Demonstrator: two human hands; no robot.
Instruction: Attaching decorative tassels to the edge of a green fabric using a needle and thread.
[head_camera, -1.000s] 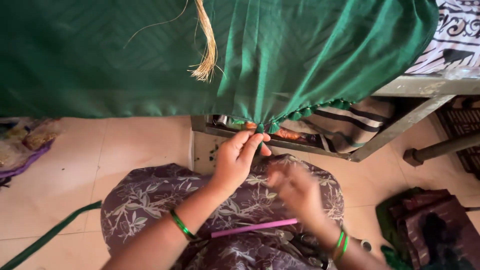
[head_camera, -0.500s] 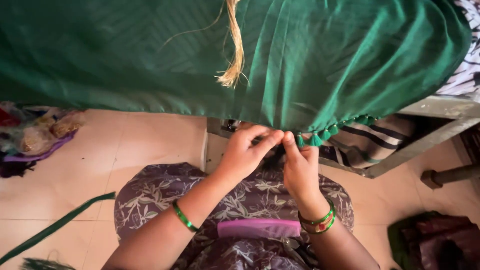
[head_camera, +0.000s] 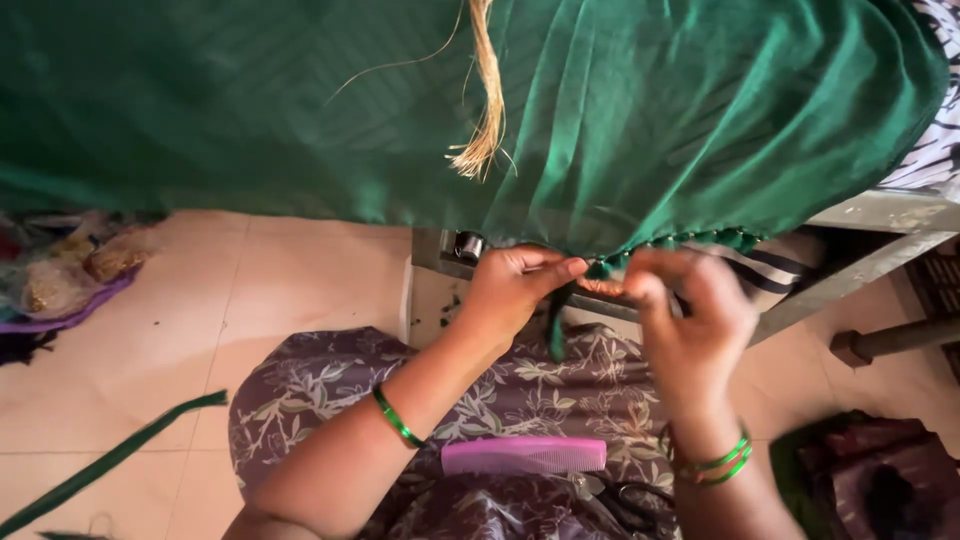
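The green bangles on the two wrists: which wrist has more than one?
The right wrist: its green bangles form a stack of two or three thin rings, while the left wrist has one single green bangle.

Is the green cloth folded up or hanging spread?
Hanging spread: the green cloth drapes in wide pleats over the metal frame, its edge between both hands' fingers.

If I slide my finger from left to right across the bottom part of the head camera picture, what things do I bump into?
Green strip on the floor → green bangle on the left wrist → pink comb on the lap → green bangles on the right wrist → dark bundle on the floor.
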